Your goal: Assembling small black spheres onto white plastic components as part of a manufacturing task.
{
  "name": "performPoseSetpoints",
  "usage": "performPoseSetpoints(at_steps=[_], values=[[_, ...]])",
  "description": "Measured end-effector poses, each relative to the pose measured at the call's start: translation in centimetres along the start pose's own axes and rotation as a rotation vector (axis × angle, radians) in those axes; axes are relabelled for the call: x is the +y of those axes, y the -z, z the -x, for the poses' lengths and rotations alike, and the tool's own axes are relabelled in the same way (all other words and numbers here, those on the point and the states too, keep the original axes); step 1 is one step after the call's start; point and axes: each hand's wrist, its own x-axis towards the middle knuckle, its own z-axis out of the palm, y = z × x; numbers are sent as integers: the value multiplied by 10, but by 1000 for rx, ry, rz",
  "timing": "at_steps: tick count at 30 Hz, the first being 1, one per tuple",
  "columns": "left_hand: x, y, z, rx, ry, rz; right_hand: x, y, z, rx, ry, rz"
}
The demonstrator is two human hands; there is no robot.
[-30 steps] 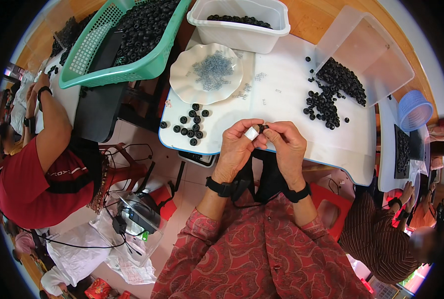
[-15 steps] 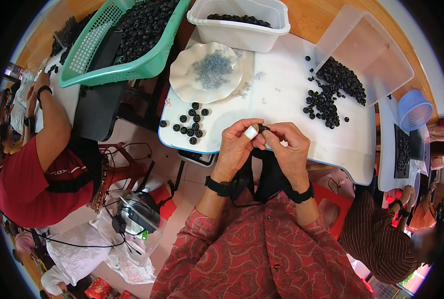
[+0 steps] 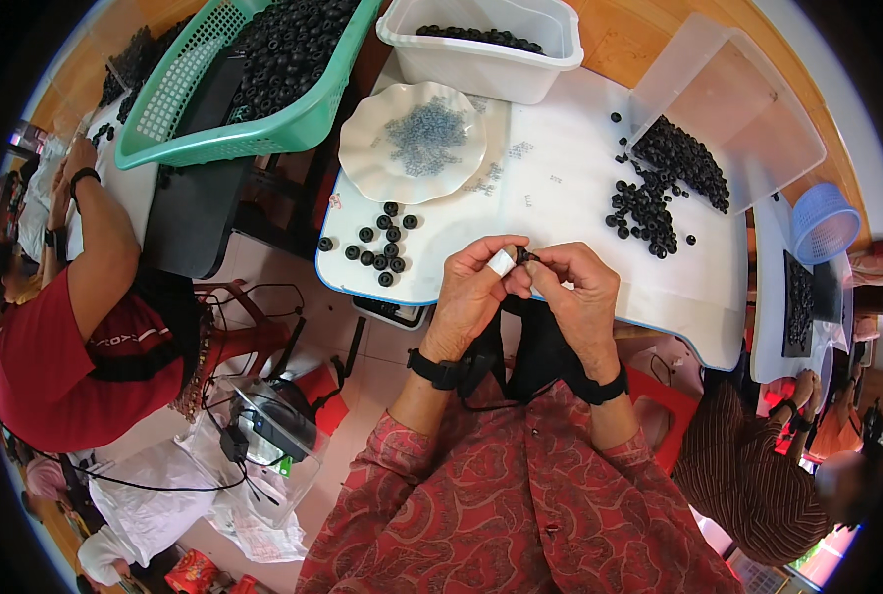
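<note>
My left hand (image 3: 471, 287) and my right hand (image 3: 580, 287) meet over the front edge of the white table (image 3: 560, 158). Between their fingertips they pinch a small round black part (image 3: 524, 256), mostly covered by fingers. White tape wraps a finger or thumb of my left hand. A loose group of black ring-shaped parts (image 3: 393, 234) lies on the table to the left. Behind it, a scalloped cream plate (image 3: 362, 163) carries a heap of small clear bluish pieces (image 3: 427, 139). To the right, many black parts (image 3: 674, 163) spill out of a tipped clear bin (image 3: 758, 119).
A white tub (image 3: 481, 74) with black parts stands at the back. A green basket (image 3: 204, 150) full of black parts sits at the upper left. A blue basket (image 3: 826, 226) is at the far right. Co-workers sit on both sides, one in a red shirt (image 3: 75, 356).
Both hands stay together on the small black part, with only a slight shift of the fingers. The whole view has moved very slightly.
</note>
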Motion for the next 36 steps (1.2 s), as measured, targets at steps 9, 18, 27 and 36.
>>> performPoseSetpoints(at_steps=[9, 18, 27, 36], values=[[-1, 2, 1, -11, 5, -19, -4, 2, -2, -27, 19, 62], [-5, 1, 2, -14, -27, -74, -6, 2, -1, -41, -32, 41], [-4, 1, 4, 5, -9, -211, -6, 6, 1, -84, -30, 97], [2, -12, 20, 70, -20, -506, 3, 12, 16, -140, -12, 179]])
